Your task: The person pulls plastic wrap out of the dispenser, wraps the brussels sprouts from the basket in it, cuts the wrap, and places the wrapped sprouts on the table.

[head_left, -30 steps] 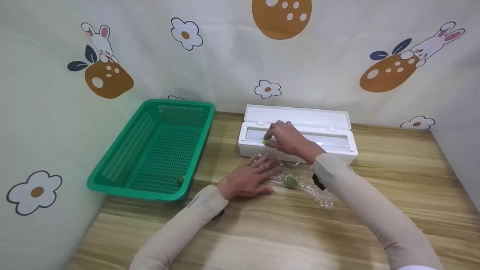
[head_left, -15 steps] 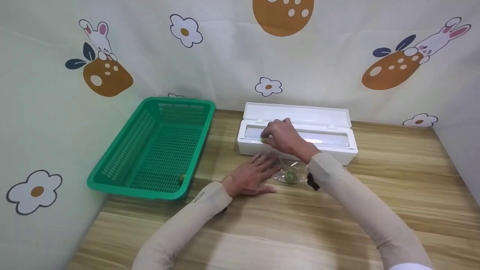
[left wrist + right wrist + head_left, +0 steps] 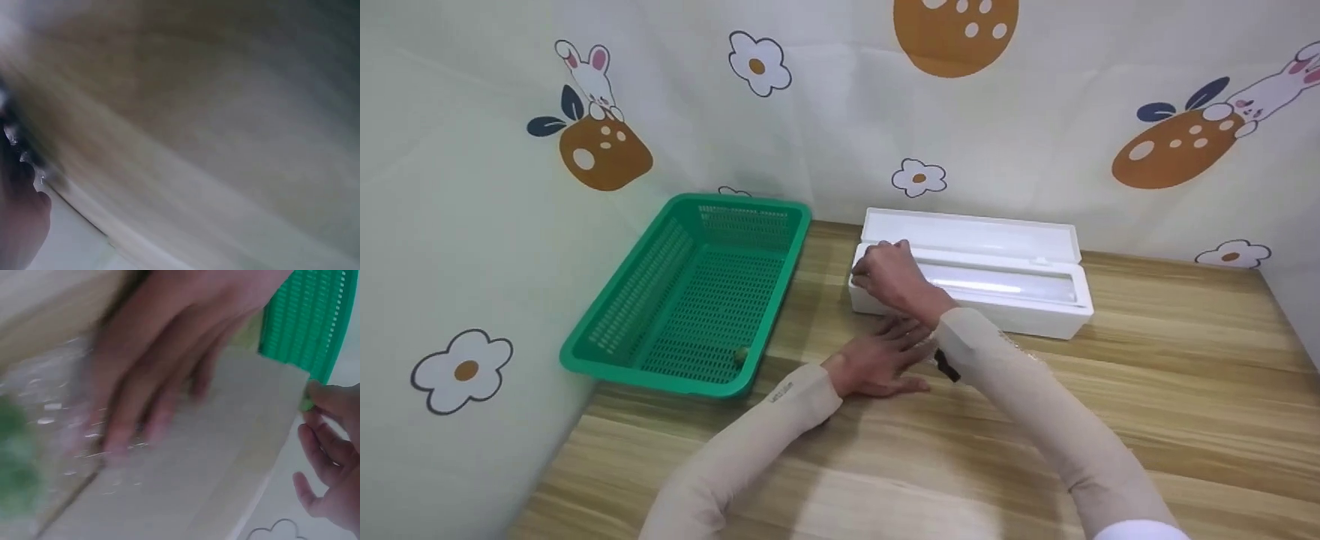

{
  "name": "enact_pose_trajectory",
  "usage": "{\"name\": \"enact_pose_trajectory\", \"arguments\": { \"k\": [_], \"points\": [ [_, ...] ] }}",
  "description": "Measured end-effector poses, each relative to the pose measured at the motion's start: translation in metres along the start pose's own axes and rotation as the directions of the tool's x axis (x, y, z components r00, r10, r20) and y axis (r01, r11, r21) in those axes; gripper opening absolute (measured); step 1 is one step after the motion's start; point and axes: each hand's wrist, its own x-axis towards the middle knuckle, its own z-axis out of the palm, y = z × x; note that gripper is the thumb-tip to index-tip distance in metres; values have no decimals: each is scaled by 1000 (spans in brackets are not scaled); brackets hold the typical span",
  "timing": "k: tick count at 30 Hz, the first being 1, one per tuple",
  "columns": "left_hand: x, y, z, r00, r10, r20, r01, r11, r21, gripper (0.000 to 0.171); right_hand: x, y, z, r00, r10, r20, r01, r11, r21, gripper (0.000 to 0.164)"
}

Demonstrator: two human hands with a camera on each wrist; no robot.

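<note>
Pinching a green tab (image 3: 306,404), the right hand (image 3: 891,276) is at the long box's (image 3: 1020,319) left end, left hand (image 3: 881,363) spread nearby.

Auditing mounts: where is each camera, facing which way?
On the head: facing forward and down at the long white plastic box; left hand, right hand, beige sleeves show.
On left wrist: facing blurred wood-grain tabletop; part of a hand.
On right wrist: facing both hands and the box.
Head and right wrist share the green perforated plastic basket.
</note>
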Motion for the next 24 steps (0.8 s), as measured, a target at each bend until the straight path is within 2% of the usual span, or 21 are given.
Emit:
{"name": "enact_pose_trajectory", "arguments": {
  "k": [3,6,9,12,16,20,22,24],
  "points": [
    [1,6,-1,1000,1,4,-1,1000,0,71,-1,-2,0,999,35,22,-35,999,5,14],
    [0,10,-2,999,14,-46,-12,998,60,69,-10,0,-5,998,46,45,-48,998,31,20],
    [-4,14,-3,994,27,-108,-9,986,164,65,-26,1,-17,998,36,50,-40,996,76,26],
    [-11,17,-9,993,33,-118,-7,977,212,61,-47,3,-35,999,14,44,-20,992,128,26],
    [-20,18,-21,998,-2,-65,11,992,129,62,-81,12,-60,999,17,44,-26,981,192,23],
    [-27,13,-27,998,-58,-38,56,998,-41,64,-115,23,-76,995,59,78,-74,974,212,22],
    [-31,10,-27,995,-74,-60,65,989,-134,65,-132,28,-80,991,83,101,-103,974,203,22],
    [-33,8,-26,988,-80,-134,56,983,-175,62,-149,33,-80,987,106,122,-127,975,183,22]
  ]
}}
